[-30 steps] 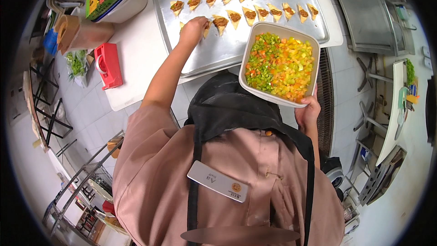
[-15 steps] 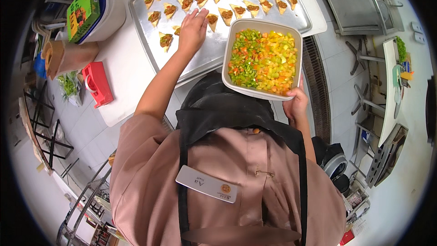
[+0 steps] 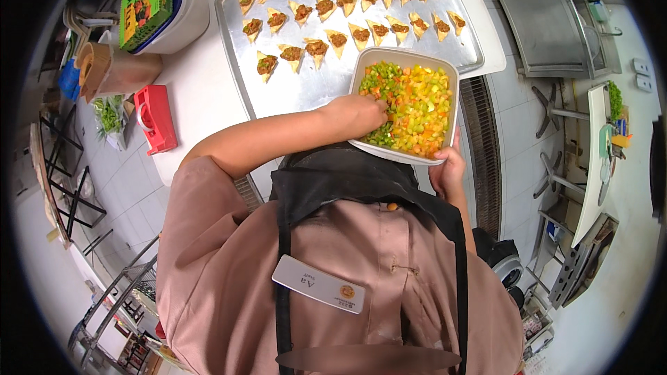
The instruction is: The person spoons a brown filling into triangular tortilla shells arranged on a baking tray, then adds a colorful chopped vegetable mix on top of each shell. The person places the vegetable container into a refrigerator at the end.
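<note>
My right hand (image 3: 449, 167) grips the near right corner of a square, pale plastic container (image 3: 406, 56) and holds it at the tray's near edge. Inside, diced green pepper with orange bits (image 3: 381, 83) fills the left side, and diced yellow pepper (image 3: 427, 101) the right. My left hand (image 3: 356, 117) reaches over the container's left rim, its fingers closed down in the green dice; the fingertips are buried. Beyond lies a large metal tray (image 3: 271, 97) with rows of triangular chips, most topped with a reddish-brown mix. Some chips, such as one in the front row (image 3: 266, 64), also carry green bits.
A red tape dispenser (image 3: 156, 121) stands on the white table (image 3: 191, 90) left of the tray. Behind it are a clear tub (image 3: 132, 73) and a white bin (image 3: 191, 28) with a green box (image 3: 146, 7) on top. A floor grate (image 3: 479, 132) runs at right.
My left hand has moved from above the tray's chips, where its fingers were stretched out, back and right into the container. My right hand keeps its hold on the container.
</note>
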A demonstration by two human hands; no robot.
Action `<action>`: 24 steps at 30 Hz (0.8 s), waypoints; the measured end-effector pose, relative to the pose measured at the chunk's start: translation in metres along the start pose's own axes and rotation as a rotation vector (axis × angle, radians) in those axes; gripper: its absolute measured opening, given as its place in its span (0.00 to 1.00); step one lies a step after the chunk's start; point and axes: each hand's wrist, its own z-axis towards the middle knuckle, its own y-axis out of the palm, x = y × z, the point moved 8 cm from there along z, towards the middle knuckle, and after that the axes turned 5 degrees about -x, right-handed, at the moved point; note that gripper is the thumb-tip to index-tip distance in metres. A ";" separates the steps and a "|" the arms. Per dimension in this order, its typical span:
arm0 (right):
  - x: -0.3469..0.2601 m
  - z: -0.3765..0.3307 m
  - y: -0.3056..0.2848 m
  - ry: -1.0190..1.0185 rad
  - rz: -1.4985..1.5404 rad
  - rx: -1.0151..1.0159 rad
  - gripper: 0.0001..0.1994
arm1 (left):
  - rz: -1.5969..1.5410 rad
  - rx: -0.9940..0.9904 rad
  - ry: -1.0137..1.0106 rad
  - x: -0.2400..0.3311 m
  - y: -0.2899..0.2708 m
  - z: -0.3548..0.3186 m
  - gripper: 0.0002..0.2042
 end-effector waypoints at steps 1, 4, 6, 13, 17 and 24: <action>0.001 0.000 -0.001 0.002 -0.001 0.002 0.46 | -0.069 0.018 -0.001 -0.005 -0.002 0.002 0.09; 0.005 -0.001 -0.007 0.016 0.045 0.037 0.46 | -0.330 0.043 -0.009 -0.024 -0.009 0.010 0.09; 0.009 0.000 -0.010 0.033 0.065 0.044 0.46 | -0.572 0.107 -0.027 -0.043 -0.019 0.015 0.09; 0.011 0.001 -0.018 0.001 0.057 0.084 0.46 | -1.481 0.317 -0.343 -0.143 -0.009 0.001 0.08; 0.012 0.000 -0.016 -0.010 0.066 0.097 0.46 | -1.293 0.439 -0.614 -0.218 0.008 -0.024 0.07; 0.011 0.001 -0.016 -0.031 0.022 0.174 0.47 | -0.341 0.416 -0.632 -0.245 0.023 -0.032 0.11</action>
